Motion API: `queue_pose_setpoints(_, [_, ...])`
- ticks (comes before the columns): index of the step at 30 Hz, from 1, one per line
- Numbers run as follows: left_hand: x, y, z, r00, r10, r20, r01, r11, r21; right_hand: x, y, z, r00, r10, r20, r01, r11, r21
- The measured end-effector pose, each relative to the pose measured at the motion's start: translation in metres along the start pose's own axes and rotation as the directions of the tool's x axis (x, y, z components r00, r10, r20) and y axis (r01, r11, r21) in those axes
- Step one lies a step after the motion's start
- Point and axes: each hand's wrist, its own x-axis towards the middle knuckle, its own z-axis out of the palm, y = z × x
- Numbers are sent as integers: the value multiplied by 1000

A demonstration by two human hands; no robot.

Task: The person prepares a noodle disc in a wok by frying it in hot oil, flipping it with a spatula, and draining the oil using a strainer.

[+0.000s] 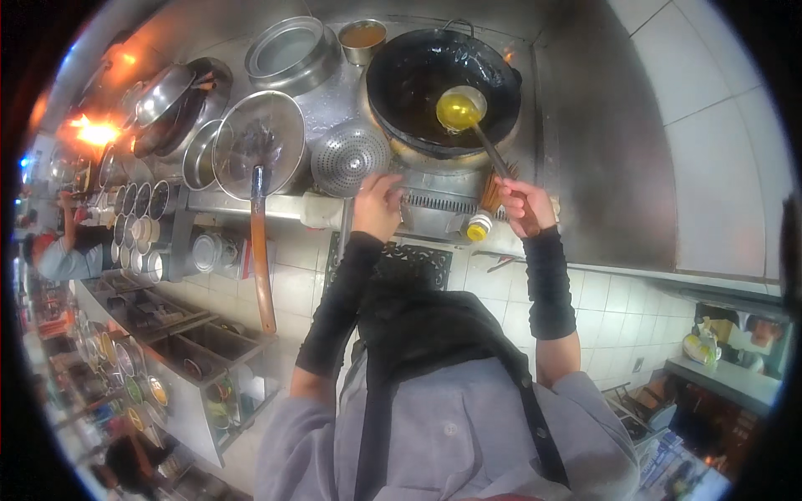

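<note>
My right hand (529, 208) grips the handle of a metal ladle (462, 108). The ladle's bowl holds yellow liquid that looks like oil and is over the black wok (410, 81). Dark, shiny liquid shows inside the wok. My left hand (378, 205) is bent above the stove's front edge, beside the perforated skimmer (351, 158). Its fingers are loosely curled, and I see nothing held in them. The skimmer's handle runs down just left of that hand. Between my hands lies a yellow-capped bottle (478, 227) next to a bamboo wok brush (492, 195).
A wooden-handled mesh strainer (259, 141) juts past the counter edge at left. Behind it stand a metal pot (291, 53) and a small pot of brown liquid (363, 41). Flames (94, 133) flare at far left, near another person (72, 250). A steel wall (604, 138) borders the right.
</note>
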Motion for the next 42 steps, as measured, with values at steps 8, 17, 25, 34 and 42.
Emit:
queue_pose_setpoints(8, [-63, -13, -41, 948, -275, 161, 283, 959, -28, 45, -19, 52, 986, 33, 162, -14, 993, -118])
queue_pose_setpoints(17, [-93, -26, -48, 910, -336, 242, 352, 936, -22, 135, -70, 135, 973, -229, 32, 230, 936, -267])
queue_pose_setpoints(25, [-73, -38, -34, 927, -281, 250, 286, 958, 15, 104, -91, 120, 824, -559, -93, 225, 474, -851])
queue_pose_setpoints(34, [6, 10, -13, 939, -162, 304, 209, 970, -126, 19, -40, 51, 788, -597, -150, 61, 318, -946])
queue_pose_setpoints(42, [-107, -70, 0, 742, -352, 570, 387, 920, 64, -13, -3, 13, 972, -109, -207, 48, 959, -278])
